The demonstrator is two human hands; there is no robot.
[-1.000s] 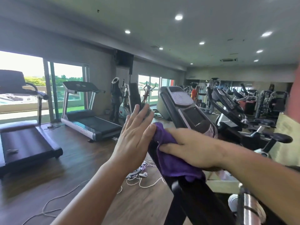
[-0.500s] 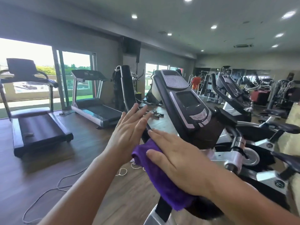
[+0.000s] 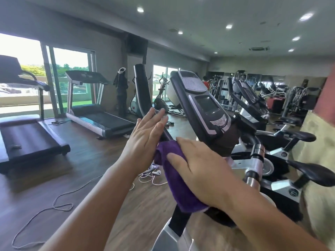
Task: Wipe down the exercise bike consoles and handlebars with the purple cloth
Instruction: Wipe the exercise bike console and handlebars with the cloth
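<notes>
The purple cloth [image 3: 178, 180] is seen wrapped over the dark handlebar [image 3: 145, 96] of the nearest exercise bike, low on the bar and just below the tilted console [image 3: 201, 105]. The right hand [image 3: 203, 174] is laid flat on top of the cloth, its fingers [image 3: 176, 158] spread and extended, so that the cloth is pressed against the bar under the palm rather than gripped in a fist; most of the cloth lies beneath and to the left of this hand, with a folded end hanging out below the wrist. The left hand [image 3: 145, 140] is held open with fingers straight and close together, placed against the far side of the same bar; its palm side is touched by the upper rolled edge of the cloth, but nothing is grasped by it. The cloth is thus held between the two hands, with the bar inside. The console's small screen [image 3: 206, 105] and button panel are left uncovered above the right hand. A second exercise bike [image 3: 250, 98] is seen just behind, to the right. Two treadmills [image 3: 97, 113] are stood by the windows at the left, and white cables [image 3: 150, 175] are strewn on the wooden floor [image 3: 94, 160] below the hands.
</notes>
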